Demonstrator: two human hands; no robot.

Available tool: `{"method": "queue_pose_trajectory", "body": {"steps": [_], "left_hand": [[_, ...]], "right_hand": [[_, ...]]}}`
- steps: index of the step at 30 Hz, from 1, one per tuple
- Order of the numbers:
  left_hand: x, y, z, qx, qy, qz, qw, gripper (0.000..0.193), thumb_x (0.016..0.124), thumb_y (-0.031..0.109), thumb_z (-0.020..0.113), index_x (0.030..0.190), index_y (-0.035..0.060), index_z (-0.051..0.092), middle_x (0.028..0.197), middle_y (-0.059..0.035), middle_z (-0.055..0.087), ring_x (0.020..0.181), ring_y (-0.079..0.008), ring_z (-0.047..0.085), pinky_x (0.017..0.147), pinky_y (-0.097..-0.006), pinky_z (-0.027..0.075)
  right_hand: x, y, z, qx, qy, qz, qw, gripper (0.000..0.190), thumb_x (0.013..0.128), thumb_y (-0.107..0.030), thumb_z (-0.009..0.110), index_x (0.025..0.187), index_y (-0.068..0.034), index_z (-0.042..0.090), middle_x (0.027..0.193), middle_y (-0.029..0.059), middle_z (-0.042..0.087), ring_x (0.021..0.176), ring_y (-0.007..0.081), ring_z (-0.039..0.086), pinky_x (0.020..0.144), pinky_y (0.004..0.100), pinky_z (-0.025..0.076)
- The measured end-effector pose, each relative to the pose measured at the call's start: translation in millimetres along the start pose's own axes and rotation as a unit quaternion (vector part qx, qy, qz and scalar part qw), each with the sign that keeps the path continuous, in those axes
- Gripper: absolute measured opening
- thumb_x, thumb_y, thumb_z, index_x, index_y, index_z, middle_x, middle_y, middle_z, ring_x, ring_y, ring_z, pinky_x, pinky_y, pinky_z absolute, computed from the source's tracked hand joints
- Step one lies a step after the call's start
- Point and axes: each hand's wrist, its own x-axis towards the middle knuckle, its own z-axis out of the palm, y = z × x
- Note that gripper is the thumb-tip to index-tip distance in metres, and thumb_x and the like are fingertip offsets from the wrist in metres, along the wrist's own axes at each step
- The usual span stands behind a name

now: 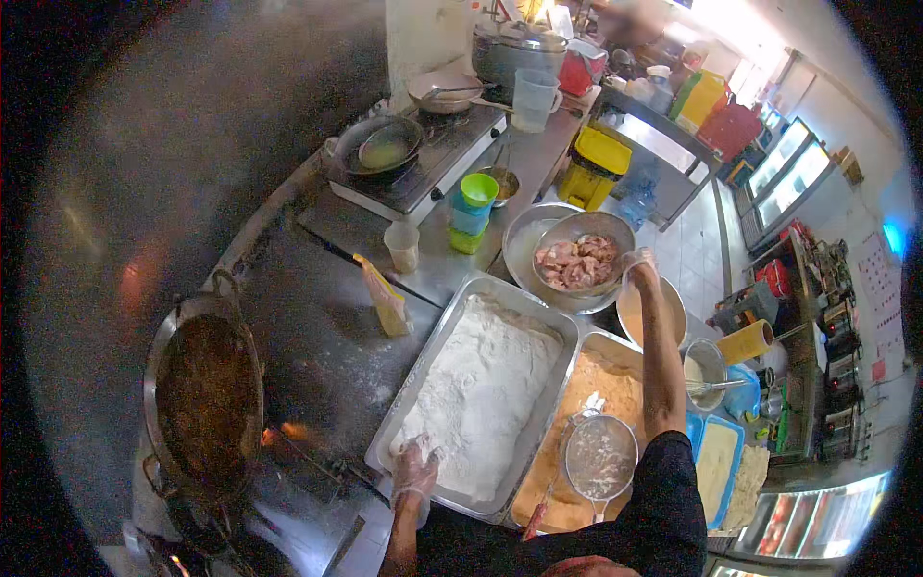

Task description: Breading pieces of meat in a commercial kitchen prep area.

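Observation:
My left hand, in a clear plastic glove, rests on the near left corner of a metal tray of white flour, its fingers spread at the flour. My right hand, also gloved, grips the right rim of a metal strainer bowl of raw meat pieces. That bowl is tilted over a larger metal basin with pale liquid. Right of the flour stands a second tray of orange-brown coating, with a round wire sieve lying on it.
A large wok of dark oil stands at the left, with flames beside it. Behind are a gas stove, stacked plastic cups and a clear jug. At the right are a basin of orange batter and a bowl with a whisk.

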Motion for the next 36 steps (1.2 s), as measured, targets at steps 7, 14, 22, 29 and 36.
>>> {"method": "queue_pose_trajectory", "body": {"steps": [7,14,22,29,36], "left_hand": [[-9,1,-10,-0.031,0.03,0.006,0.999,0.038,0.072,0.021,0.059,0.107,0.0056,0.053,0.101,-0.0205,0.056,0.096,-0.0345,0.052,0.083,-0.0396,0.041],[-14,-10,4,-0.09,0.05,0.023,0.994,0.038,0.074,0.022,0.058,0.109,0.0077,0.051,0.1,-0.0197,0.055,0.095,-0.036,0.051,0.084,-0.0404,0.04],[-11,14,-3,-0.066,0.014,0.045,0.997,0.042,0.074,0.024,0.057,0.11,0.0055,0.049,0.102,-0.0196,0.054,0.097,-0.0352,0.05,0.084,-0.0402,0.04],[-15,5,-7,-0.067,0.045,0.03,0.996,0.039,0.074,0.023,0.057,0.108,0.0051,0.051,0.101,-0.02,0.054,0.095,-0.0359,0.051,0.083,-0.0407,0.041],[-16,10,-15,-0.075,0.018,0.006,0.997,0.037,0.073,0.022,0.057,0.105,0.005,0.052,0.099,-0.0196,0.055,0.092,-0.0367,0.051,0.081,-0.041,0.041]], "right_hand": [[-31,-205,-2,-0.33,0.009,0.019,0.944,0.018,0.066,-0.019,0.053,0.065,-0.003,0.063,0.066,0.016,0.062,0.068,0.0253,0.063,0.058,0.0374,0.049],[17,-199,-34,-0.308,0.033,-0.07,0.948,0.016,0.061,-0.016,0.055,0.059,-0.002,0.062,0.062,0.0158,0.06,0.063,0.0246,0.063,0.055,0.0359,0.048],[64,-163,-114,-0.221,0.012,-0.313,0.923,0.014,0.062,-0.018,0.058,0.058,-0.005,0.061,0.06,0.0096,0.059,0.053,0.0216,0.056,0.049,0.0356,0.042],[17,-211,-51,0.021,0.0,-0.12,0.993,0.011,0.068,-0.014,0.058,0.068,-0.004,0.054,0.063,0.0079,0.054,0.056,0.0173,0.053,0.049,0.0309,0.042],[23,-214,-49,-0.171,0.037,-0.135,0.975,0.016,0.072,-0.019,0.056,0.073,-0.004,0.053,0.065,0.0112,0.054,0.058,0.0218,0.053,0.05,0.0358,0.041]]}}
